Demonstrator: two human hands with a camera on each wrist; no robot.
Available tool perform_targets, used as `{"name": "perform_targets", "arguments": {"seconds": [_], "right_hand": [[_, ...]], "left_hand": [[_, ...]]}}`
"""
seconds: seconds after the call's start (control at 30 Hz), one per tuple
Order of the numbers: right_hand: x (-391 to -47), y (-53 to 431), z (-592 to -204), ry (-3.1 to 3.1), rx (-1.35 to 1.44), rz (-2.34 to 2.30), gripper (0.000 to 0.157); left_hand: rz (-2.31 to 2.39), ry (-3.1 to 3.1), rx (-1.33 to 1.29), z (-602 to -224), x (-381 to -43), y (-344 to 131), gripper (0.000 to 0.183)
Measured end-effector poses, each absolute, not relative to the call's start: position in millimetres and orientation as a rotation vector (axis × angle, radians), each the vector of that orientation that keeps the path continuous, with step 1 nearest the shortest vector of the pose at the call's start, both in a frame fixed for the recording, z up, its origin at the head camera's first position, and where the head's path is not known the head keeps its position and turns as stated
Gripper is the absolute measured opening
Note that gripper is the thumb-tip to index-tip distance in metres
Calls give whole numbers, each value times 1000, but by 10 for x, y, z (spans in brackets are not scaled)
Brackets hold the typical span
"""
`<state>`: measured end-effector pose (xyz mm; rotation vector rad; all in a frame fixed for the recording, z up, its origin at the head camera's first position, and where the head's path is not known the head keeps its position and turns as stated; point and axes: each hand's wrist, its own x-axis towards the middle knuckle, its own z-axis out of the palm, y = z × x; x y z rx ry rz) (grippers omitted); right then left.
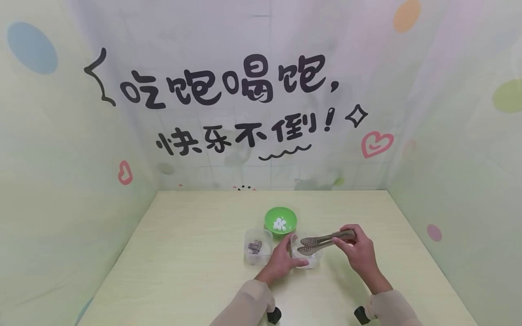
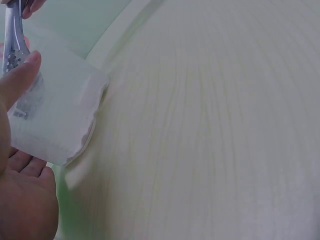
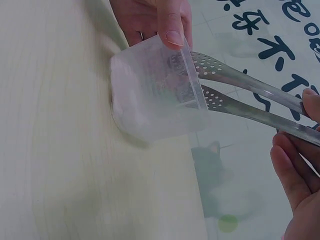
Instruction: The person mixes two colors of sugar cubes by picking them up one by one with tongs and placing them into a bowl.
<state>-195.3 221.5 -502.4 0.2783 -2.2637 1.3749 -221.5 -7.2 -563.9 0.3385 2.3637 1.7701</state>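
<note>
My left hand point(image 1: 280, 259) grips a clear plastic container point(image 3: 145, 95) by its side, thumb near the front and fingers round the back. Something whitish shows along the container's bottom. In my right hand point(image 1: 362, 253) is a pair of metal tongs point(image 3: 245, 81), pinched near the handle end between thumb and fingers. The tongs' two perforated heads reach inside the container and stand apart, as the right wrist view shows through the clear wall. Part of the left hand is hidden behind the container.
Just behind the hands stands a green bowl point(image 1: 269, 225) with several white cubes point(image 1: 279, 224). Left of the left hand is a second clear container point(image 1: 253, 261) holding several dark brownish cubes point(image 1: 255, 246). Printed wall panels point(image 1: 212, 172) border the pale wooden table point(image 1: 195, 235).
</note>
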Motion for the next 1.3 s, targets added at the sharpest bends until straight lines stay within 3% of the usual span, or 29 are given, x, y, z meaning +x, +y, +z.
{"name": "perform_targets", "arguments": {"seconds": [1.3], "right_hand": [[-2032,2115,-5110,-2334,413,1263,32]], "left_hand": [[1785,2392,390,-5633,-2227,-65,92]]}}
